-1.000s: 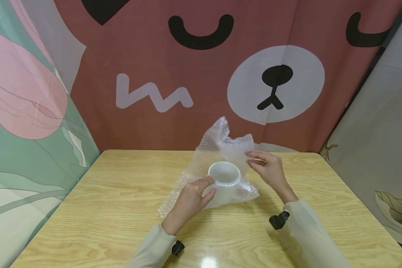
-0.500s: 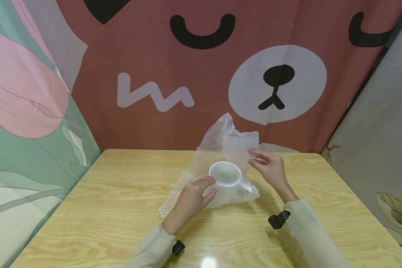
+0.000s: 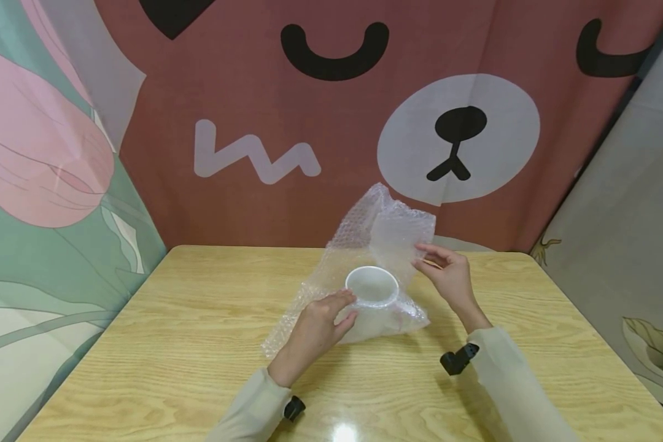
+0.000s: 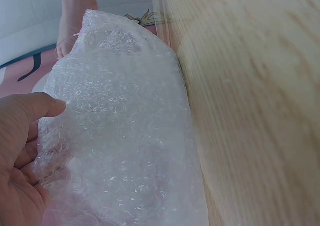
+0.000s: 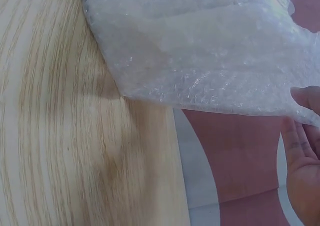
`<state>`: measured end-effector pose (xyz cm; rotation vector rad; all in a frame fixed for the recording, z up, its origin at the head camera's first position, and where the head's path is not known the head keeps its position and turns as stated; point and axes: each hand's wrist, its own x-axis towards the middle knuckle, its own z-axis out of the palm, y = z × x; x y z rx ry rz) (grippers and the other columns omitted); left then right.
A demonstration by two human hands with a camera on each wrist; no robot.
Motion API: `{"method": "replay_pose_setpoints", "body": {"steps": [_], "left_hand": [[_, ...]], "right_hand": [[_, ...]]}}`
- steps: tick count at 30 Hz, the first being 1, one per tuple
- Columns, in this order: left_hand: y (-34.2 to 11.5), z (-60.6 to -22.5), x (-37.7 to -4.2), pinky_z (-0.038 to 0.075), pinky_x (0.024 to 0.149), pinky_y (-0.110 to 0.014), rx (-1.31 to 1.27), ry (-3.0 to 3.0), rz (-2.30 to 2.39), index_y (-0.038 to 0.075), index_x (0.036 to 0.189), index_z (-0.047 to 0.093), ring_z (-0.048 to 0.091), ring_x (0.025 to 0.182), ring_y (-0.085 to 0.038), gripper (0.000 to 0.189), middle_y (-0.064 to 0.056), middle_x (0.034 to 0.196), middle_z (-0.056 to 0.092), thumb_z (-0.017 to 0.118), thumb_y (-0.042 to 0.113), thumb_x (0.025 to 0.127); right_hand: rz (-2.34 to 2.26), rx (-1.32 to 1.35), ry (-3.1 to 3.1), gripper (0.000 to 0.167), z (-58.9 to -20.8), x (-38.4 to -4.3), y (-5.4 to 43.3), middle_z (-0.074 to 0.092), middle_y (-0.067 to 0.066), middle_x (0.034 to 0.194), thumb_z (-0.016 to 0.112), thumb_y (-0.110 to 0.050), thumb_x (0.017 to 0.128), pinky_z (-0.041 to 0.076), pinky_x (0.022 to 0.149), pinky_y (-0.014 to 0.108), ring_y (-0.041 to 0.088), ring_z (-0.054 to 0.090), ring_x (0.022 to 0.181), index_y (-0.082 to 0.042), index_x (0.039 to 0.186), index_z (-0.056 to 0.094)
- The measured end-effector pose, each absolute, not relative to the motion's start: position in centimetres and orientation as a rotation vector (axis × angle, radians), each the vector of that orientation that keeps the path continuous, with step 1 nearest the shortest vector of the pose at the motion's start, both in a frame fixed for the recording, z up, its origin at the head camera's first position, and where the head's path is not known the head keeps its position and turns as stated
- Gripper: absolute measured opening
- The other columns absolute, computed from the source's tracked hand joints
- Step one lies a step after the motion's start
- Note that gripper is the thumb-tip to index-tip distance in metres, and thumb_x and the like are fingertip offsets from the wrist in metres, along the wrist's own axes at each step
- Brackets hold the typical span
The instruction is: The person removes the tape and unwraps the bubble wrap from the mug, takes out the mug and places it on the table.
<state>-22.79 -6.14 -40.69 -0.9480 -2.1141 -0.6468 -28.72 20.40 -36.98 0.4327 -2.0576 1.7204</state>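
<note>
A white cup (image 3: 372, 287) stands upright near the table's middle, its round mouth facing up. Clear bubble wrap (image 3: 349, 242) surrounds its sides and rises behind it in a tall loose flap. My left hand (image 3: 315, 322) holds the cup's near left side through the wrap, fingertips at the rim. In the left wrist view, the thumb (image 4: 47, 106) lies against the bubble wrap (image 4: 120, 110), which hides the cup. On the far right, my right hand (image 3: 447, 273) pinches the edge of the raised flap between thumb and fingers; the right wrist view shows this pinch at its edge.
The wood-grain table (image 3: 199, 319) extends around the wrapped cup. Behind its far edge hangs a reddish-brown cloth (image 3: 254, 209) with a bear face. Patterned cloths also hang at left and right.
The raised flap of bubble wrap has spread upward and to the right, and my right hand has shifted slightly right with it. My left hand and the cup stay nearly still.
</note>
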Motion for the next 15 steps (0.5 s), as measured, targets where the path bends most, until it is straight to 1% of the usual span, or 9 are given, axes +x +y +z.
{"method": "replay_pose_setpoints", "body": {"steps": [7,9,15], "left_hand": [[-6.2,-40.6,-22.8,0.055,0.082,-0.033,-0.941,-2.128,-0.631,0.000,0.099,0.072,0.069,0.097,-0.025,0.023,-0.016,0.102,0.071,0.079,0.008,0.079],[-6.2,-40.7,-22.8,0.055,0.083,-0.033,-0.939,-2.132,-0.628,0.000,0.099,0.072,0.068,0.097,-0.025,0.023,-0.015,0.102,0.071,0.079,0.008,0.079],[-6.2,-40.6,-22.8,0.055,0.082,-0.034,-0.943,-2.131,-0.641,0.000,0.100,0.072,0.069,0.096,-0.026,0.024,-0.016,0.102,0.071,0.080,0.009,0.078]], "right_hand": [[1.732,0.357,-2.072,0.035,-37.3,-29.3,20.6,0.062,0.024,0.121,0.072,0.007,0.083,0.052,0.080,0.017,0.016,0.064,0.094,0.014,0.116,0.062],[1.741,0.347,-2.077,0.035,-37.7,-29.7,20.8,0.061,0.023,0.122,0.072,0.006,0.083,0.052,0.080,0.017,0.016,0.064,0.096,0.012,0.117,0.063],[1.749,0.271,-2.105,0.036,-39.2,-31.1,21.3,0.063,0.013,0.124,0.074,-0.005,0.085,0.052,0.075,0.015,0.012,0.062,0.096,0.001,0.120,0.066]]}}
